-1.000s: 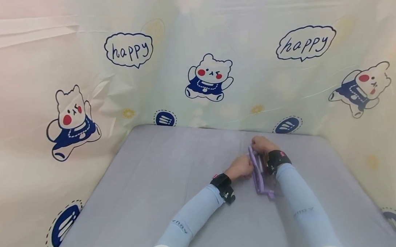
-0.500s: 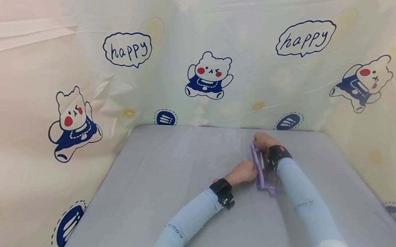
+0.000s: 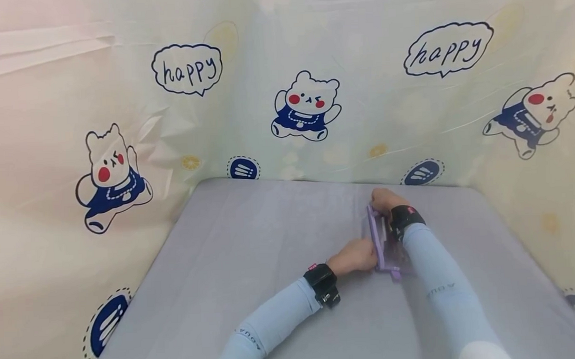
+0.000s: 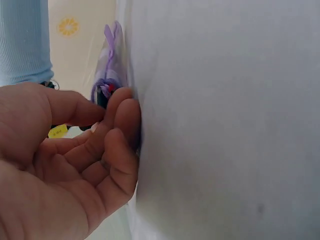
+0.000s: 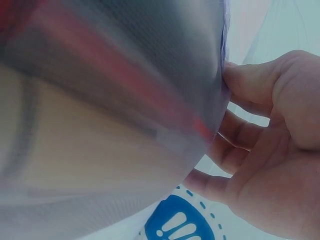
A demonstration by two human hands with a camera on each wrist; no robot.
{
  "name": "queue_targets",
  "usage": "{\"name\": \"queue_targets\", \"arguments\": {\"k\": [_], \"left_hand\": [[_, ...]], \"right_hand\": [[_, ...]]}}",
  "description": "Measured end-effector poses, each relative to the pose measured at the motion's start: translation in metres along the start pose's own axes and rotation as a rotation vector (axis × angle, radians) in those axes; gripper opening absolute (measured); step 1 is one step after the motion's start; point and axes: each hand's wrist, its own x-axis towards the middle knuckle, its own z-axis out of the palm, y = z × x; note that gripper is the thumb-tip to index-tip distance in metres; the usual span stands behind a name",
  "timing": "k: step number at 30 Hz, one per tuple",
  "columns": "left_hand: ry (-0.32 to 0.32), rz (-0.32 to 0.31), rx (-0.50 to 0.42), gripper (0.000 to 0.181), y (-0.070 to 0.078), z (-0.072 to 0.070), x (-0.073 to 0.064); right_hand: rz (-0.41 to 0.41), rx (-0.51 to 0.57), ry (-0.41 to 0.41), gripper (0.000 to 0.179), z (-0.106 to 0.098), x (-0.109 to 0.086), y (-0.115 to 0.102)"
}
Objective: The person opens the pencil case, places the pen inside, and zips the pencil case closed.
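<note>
A see-through mesh pouch with purple edging (image 3: pixel 379 239) stands on the bed-like grey surface, its long purple edge facing left in the head view. My right hand (image 3: pixel 385 200) pinches its far end; in the right wrist view the thumb (image 5: pixel 250 82) and fingers close on the mesh (image 5: pixel 190 90). Blurred dark, red and beige shapes show through it. My left hand (image 3: pixel 356 255) is at the near part of the purple edge. In the left wrist view, its thumb and curled fingers pinch there, beyond which the purple edging (image 4: pixel 112 60) runs away. A zip pull cannot be made out.
The grey padded surface (image 3: pixel 252 254) spreads left and in front of the hands. Patterned curtains (image 3: pixel 361 113) with bears and "happy" bubbles rise at its back and both sides. The right forearm covers part of the pouch.
My left hand has slid along the purple edge toward its near end. The right hand has shifted slightly away with the far end, and the pouch stands a little straighter.
</note>
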Motion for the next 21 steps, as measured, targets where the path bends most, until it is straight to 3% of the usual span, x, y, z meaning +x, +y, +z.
{"name": "queue_targets", "arguments": {"k": [13, 21], "left_hand": [[-0.057, -0.004, 0.049, 0.037, 0.005, 0.0, -0.02], [-0.145, 0.072, 0.088, 0.039, 0.011, 0.0, -0.031]], "right_hand": [[-0.006, -0.003, -0.012, 0.012, 0.002, 0.003, -0.001], [-0.014, 0.002, -0.004, 0.011, -0.004, 0.0, 0.003]]}}
